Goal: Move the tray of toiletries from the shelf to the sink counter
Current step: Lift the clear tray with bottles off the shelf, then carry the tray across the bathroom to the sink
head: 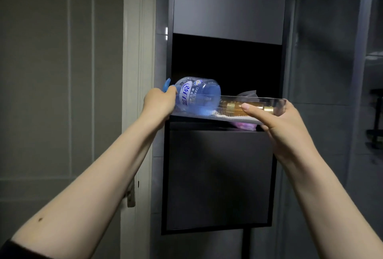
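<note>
A clear plastic tray (269,101) sits at the mouth of a dark shelf opening (226,63), partly past its front edge. In it a blue hand-soap bottle (196,98) lies on its side at the left. A gold-capped amber bottle (234,106) lies at the right. My left hand (159,103) grips the tray's left end beside the blue pump head. My right hand (275,122) holds the tray's right end, thumb across the front wall and fingers under the base. A crumpled wrapper (247,94) shows behind the tray, and something pink (244,125) lies beneath it.
The shelf opening belongs to a tall dark cabinet with a closed panel (217,175) below and a grey panel (228,3) above. A white door (62,82) stands to the left. Grey tiled wall (321,72) and a dark wall rack (376,117) are at the right.
</note>
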Motion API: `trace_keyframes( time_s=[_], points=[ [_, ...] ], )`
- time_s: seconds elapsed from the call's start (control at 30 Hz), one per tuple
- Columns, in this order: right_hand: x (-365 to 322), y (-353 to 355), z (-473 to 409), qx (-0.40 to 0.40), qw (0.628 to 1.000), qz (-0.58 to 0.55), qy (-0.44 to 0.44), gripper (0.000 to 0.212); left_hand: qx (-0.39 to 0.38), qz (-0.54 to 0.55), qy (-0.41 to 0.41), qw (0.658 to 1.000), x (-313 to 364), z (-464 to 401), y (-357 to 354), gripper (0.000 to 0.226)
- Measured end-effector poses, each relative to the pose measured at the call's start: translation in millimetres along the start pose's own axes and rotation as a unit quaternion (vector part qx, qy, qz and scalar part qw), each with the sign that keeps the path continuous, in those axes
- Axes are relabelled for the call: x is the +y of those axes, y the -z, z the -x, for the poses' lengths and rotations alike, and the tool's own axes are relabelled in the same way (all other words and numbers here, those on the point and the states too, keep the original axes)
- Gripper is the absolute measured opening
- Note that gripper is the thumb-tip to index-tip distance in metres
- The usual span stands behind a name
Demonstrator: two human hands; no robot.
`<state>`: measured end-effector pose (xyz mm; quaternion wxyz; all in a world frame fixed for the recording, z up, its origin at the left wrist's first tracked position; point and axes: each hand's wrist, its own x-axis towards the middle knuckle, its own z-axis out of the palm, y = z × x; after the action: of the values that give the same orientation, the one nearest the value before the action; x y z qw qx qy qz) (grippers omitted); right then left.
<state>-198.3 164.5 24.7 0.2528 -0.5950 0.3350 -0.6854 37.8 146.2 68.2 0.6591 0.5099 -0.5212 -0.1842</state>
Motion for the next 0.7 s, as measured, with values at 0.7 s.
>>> trace_keyframes(
  time_s=[0.7],
  points=[
    [1.5,-87.7,46.8,-0.09,0.992,-0.092,-0.009,0.136,0.134,0.014,-0.017,0.991,-16.3,37.4,114.3,0.021]
  ],
)
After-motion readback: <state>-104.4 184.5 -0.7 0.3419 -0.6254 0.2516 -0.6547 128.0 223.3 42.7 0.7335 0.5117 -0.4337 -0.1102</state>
